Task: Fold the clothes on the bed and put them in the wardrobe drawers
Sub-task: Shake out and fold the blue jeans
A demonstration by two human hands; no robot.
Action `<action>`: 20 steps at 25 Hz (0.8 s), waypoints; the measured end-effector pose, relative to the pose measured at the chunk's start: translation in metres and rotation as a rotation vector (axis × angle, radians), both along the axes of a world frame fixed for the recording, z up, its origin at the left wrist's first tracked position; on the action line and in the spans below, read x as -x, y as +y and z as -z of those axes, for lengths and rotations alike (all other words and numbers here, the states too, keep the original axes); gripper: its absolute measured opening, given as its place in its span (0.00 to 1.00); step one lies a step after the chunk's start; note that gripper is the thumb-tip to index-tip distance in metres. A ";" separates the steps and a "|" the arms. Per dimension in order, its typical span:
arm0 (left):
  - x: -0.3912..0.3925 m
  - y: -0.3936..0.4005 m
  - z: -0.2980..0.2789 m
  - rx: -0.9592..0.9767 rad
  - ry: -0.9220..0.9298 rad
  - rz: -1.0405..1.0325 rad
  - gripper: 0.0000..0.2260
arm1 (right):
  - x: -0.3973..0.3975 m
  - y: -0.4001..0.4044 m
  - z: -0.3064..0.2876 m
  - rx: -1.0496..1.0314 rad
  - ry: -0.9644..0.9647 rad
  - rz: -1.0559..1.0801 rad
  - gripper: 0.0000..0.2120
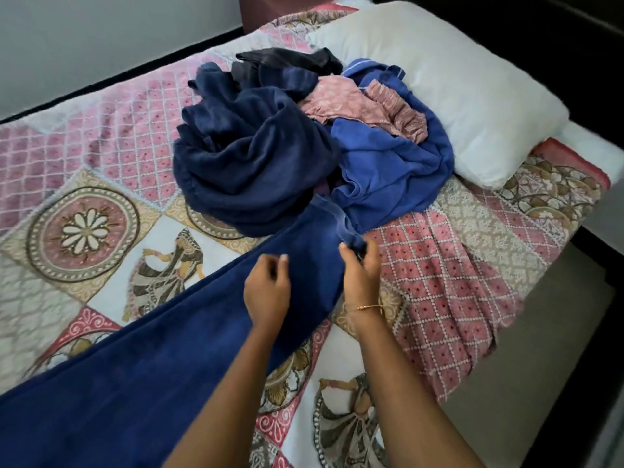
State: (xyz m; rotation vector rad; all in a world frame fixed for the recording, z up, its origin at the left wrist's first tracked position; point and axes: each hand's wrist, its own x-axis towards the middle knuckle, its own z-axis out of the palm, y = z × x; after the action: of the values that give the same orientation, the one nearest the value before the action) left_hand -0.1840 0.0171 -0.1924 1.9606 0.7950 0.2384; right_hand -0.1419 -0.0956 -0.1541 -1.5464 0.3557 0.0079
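Observation:
A long navy blue cloth point(162, 359) stretches from the lower left up to the pile of clothes point(304, 140) in the middle of the bed point(84, 170). My right hand point(363, 270) pinches the far corner of this cloth at its right edge. My left hand point(268, 288) hovers over the cloth just beside it, fingers loosely curled and holding nothing. The pile holds a dark navy towel-like piece, a brighter blue garment point(391, 167), a pink patterned garment point(364, 106) and a black one point(287, 60).
A white pillow point(449, 82) lies at the head of the bed, right of the pile. The bedspread is pink and cream with printed figures. Grey floor point(526, 349) shows past the bed's right edge, a pale wall at the upper left.

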 end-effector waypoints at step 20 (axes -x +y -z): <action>0.156 0.113 -0.010 0.019 0.107 -0.352 0.11 | 0.115 0.087 0.029 1.330 -0.239 -1.187 0.28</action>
State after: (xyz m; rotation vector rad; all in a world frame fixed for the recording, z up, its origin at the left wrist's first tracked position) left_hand -0.3399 0.1297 -0.1820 1.8173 1.2083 0.3347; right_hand -0.2566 -0.0091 -0.1832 -2.8064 -1.0070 0.6088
